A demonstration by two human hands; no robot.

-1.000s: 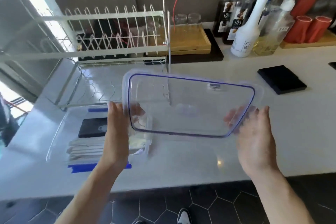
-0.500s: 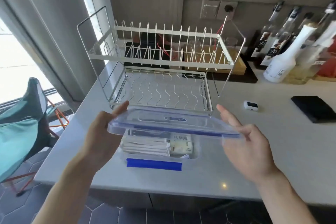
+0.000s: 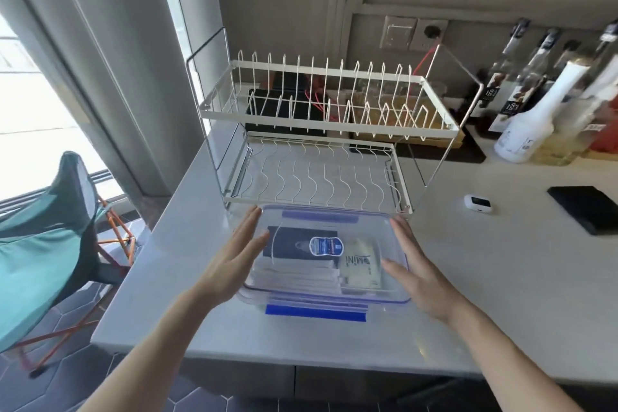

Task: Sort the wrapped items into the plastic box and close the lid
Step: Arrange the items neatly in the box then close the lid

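Lid (image 3: 329, 227) sits on the plastic box (image 3: 321, 298) at lower centre of the table (image 3: 468, 294), left hand (image 3: 234, 261) and right hand (image 3: 418, 267) flat, each grip spread (light, stiff, slick plastic, I'd judge), so press the rim and blue clips (image 3: 316, 313).
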